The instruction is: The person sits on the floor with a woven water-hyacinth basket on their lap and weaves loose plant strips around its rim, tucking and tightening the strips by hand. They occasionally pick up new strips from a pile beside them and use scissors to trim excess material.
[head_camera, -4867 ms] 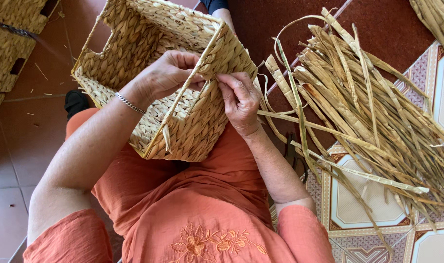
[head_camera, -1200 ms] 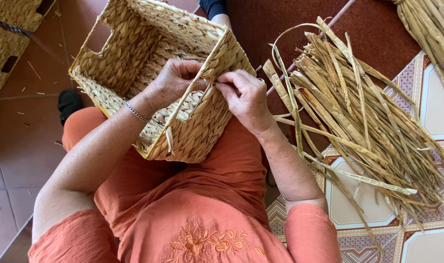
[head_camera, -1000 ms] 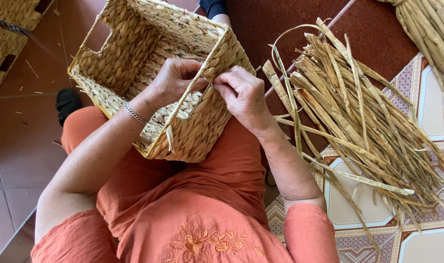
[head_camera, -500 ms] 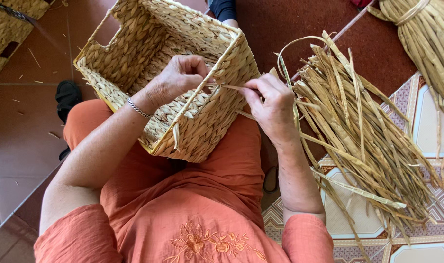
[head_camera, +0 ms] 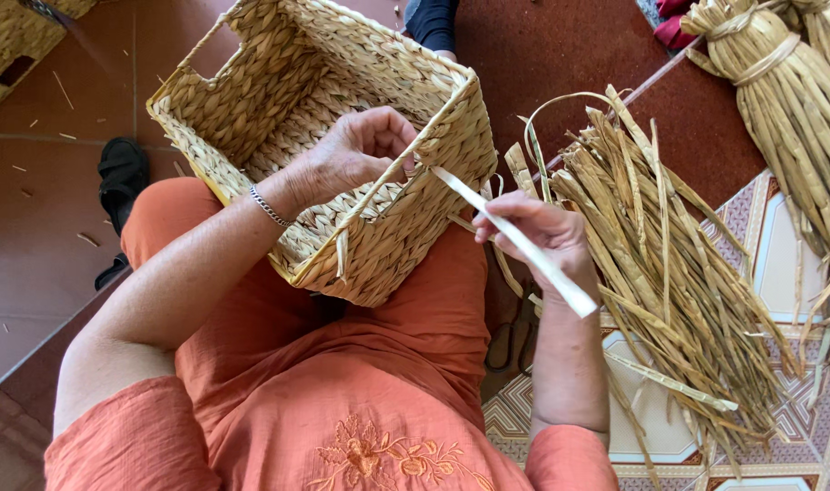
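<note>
Now drawn away from the rim, right hand pinching a pale flat strip; left hand fingers pressing its end against the woven basket on the lap. Seemingly tightening a stitch; probably needing steady pull next.

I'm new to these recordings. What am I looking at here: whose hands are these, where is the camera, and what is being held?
The single view comes from a camera worn on the person's head, looking down at their lap. Both hands belong to that person. The left hand grips the rim of a woven basket resting on their orange-clothed lap. The right hand pinches a flat pale strip that runs up to the basket's rim. To the right, a pile of loose dried strands lies on the patterned tiled floor, with a tied bundle beyond it.
</note>
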`<state>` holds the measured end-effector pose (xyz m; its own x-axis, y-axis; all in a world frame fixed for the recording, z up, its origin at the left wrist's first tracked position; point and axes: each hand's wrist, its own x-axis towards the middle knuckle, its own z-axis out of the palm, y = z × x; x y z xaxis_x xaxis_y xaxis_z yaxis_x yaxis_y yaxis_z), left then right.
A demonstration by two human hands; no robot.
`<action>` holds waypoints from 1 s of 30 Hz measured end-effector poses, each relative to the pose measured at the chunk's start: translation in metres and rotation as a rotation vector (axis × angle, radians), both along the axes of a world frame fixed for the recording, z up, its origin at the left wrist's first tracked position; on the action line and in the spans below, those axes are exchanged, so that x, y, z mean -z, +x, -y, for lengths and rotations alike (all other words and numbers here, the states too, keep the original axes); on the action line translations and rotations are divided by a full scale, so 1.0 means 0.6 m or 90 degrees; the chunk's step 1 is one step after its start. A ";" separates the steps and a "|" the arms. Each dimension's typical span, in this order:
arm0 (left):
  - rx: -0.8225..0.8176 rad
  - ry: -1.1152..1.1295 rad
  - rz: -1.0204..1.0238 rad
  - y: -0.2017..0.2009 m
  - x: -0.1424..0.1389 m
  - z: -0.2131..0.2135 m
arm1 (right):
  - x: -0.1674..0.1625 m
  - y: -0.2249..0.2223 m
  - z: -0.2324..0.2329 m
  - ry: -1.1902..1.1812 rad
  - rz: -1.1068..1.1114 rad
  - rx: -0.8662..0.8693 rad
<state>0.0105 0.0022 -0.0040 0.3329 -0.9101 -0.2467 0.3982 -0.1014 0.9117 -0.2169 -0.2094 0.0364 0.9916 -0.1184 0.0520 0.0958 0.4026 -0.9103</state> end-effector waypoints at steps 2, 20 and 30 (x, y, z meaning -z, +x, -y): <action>0.006 0.004 0.017 0.000 -0.002 -0.003 | 0.005 -0.002 -0.009 -0.112 0.056 0.080; -0.001 0.066 0.099 -0.017 -0.003 0.015 | 0.020 0.082 -0.021 -0.458 0.004 -0.002; -0.036 0.016 0.509 -0.017 0.009 0.007 | 0.008 0.147 -0.061 -0.580 -0.112 0.092</action>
